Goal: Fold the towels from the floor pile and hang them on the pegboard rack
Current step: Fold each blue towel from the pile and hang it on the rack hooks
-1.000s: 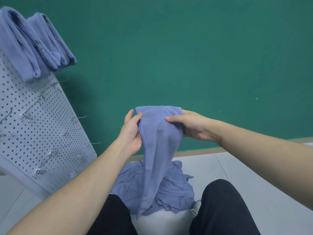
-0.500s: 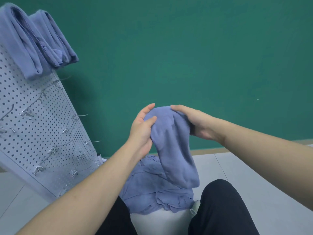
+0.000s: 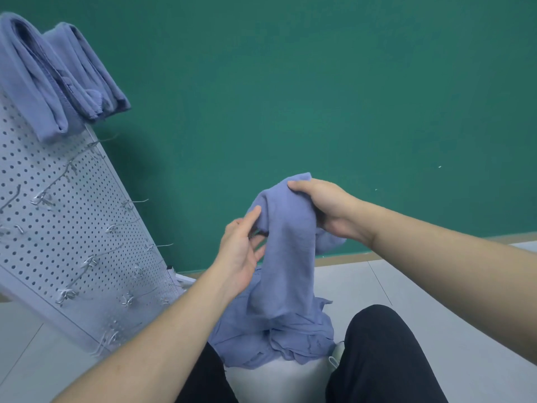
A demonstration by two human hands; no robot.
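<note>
I am mid-fold on one towel (image 3: 286,257), held up above the floor pile (image 3: 279,341). My right hand (image 3: 325,207) grips its top, fingers curled over the cloth; my left hand (image 3: 241,251) is loose, fingertips at the towel's edge, though I cannot tell whether they pinch it. Next, I think, comes closing the fold, then carrying it to the rack (image 3: 72,228), where two towels (image 3: 55,80) hang.

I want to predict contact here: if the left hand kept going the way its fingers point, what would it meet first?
Probably the held towel: the left hand points up and right at its hanging fold, though depth is unclear.
</note>
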